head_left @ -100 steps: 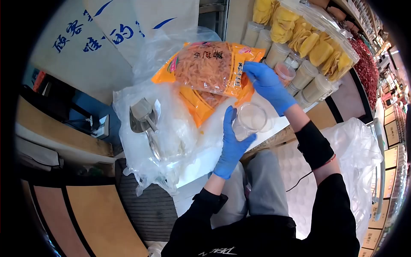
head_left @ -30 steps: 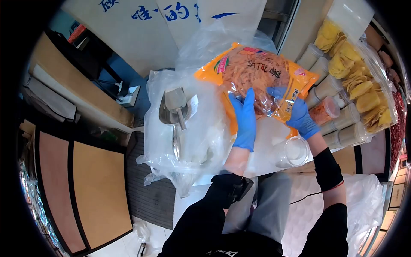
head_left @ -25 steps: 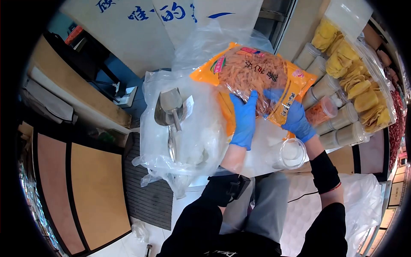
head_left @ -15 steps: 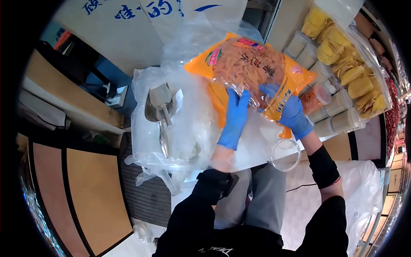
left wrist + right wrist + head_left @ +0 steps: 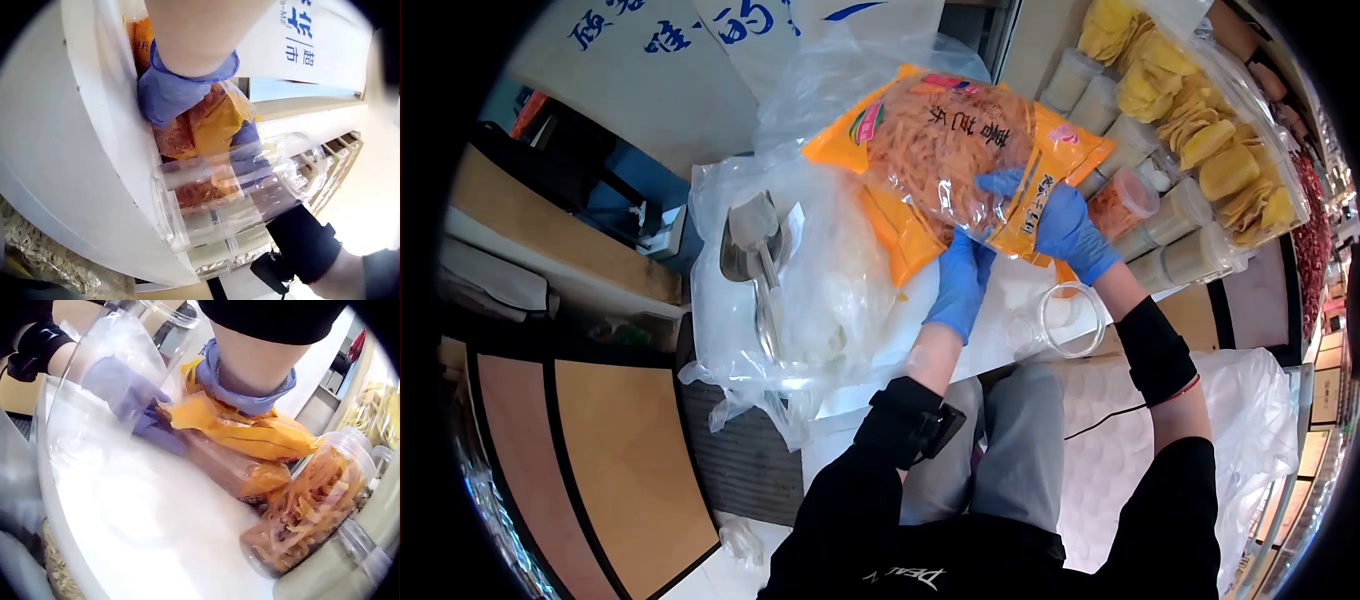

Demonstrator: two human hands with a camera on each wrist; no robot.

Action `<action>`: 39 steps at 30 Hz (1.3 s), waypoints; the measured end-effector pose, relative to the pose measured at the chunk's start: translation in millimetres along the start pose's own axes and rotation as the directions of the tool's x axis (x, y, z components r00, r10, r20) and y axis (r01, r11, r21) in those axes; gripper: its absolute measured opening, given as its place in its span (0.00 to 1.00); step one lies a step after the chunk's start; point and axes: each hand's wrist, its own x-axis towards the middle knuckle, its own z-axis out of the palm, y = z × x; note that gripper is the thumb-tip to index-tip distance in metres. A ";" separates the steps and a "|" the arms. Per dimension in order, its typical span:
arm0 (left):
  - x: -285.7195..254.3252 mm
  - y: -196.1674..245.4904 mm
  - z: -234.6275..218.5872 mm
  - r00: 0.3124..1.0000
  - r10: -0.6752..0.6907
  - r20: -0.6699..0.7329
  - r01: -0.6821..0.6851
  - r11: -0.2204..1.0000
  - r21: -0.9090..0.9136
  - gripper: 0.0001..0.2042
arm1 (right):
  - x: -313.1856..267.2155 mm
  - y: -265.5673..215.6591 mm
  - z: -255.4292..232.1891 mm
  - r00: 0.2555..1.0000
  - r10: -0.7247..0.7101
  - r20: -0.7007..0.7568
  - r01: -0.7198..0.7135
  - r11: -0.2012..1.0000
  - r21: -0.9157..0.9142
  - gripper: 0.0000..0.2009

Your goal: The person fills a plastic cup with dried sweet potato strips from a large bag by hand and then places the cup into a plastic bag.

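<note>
A puffed plastic bag [image 5: 950,150] with orange ends, full of orange dried strips, lies askew over a second orange bag [image 5: 890,240]. My right hand [image 5: 1075,232], in a blue glove, grips its right end, with a finger showing at the clear film. My blue-gloved left hand [image 5: 960,290] is at the bag's near edge, its fingers reaching beneath and mostly hidden; I cannot tell whether they curl round it. An open clear plastic jar [image 5: 1028,330] stands by the table's front edge between my forearms; in the left wrist view this jar [image 5: 219,162] overlaps the bags.
Metal scoops [image 5: 755,225] lie on a clear plastic sheet [image 5: 710,300] at the left. A jar of orange strips [image 5: 1122,203] and several jars of pale contents [image 5: 1180,212] line the right side, beside a clear bin of yellow slices [image 5: 1190,130].
Both hands have come from around the clear jar to the bag, leaving the jar near the edge. Lately my left hand has slid from the bag's near edge to beneath it; the right keeps its grip.
</note>
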 end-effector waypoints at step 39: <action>12.9 -41.4 11.2 0.984 0.177 -0.009 -0.168 0.944 0.283 0.13 | -74.6 18.4 -15.3 0.652 0.748 -0.120 -0.306 0.405 0.862 0.13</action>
